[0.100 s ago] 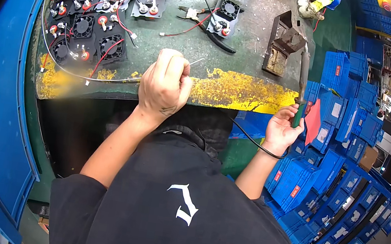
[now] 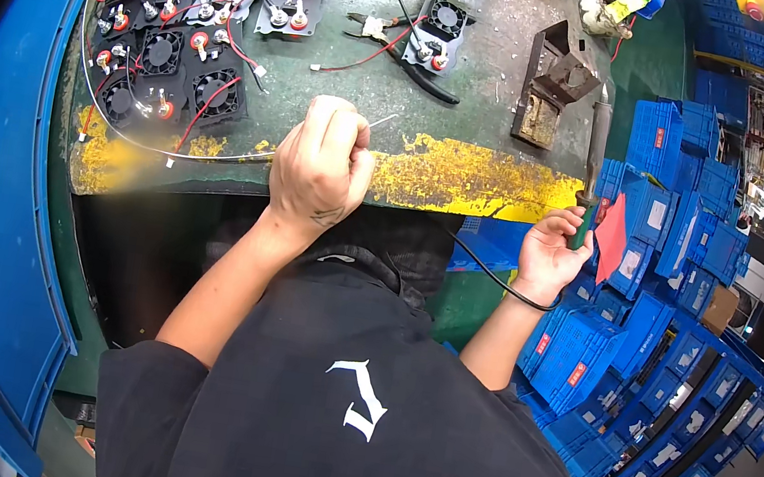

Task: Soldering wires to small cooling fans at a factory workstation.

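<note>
My left hand [image 2: 323, 156] is closed on a thin silvery solder wire [image 2: 216, 158], whose short tip sticks out past my fingers above the table's worn yellow edge. The rest of the wire curves away to the left along the bench. In my right hand [image 2: 553, 249] is a soldering iron [image 2: 598, 142], gripped by its green handle and pointing away from me, beside the table's right edge. Its black cord passes by my wrist. Beyond my left hand lies a small black fan on a plate [image 2: 441, 30] with red and black wires, partly over a pair of pliers [image 2: 374, 28].
Several more fan plates [image 2: 163, 53] crowd the far left of the green table [image 2: 357, 77]. An open metal holder [image 2: 544, 90] stands near the right edge. Blue crates [image 2: 655, 141] are stacked at the right, and a blue panel [image 2: 5, 182] rises at the left.
The soldering iron's tip has shifted very slightly to the right. My left hand and the solder wire have hardly moved.
</note>
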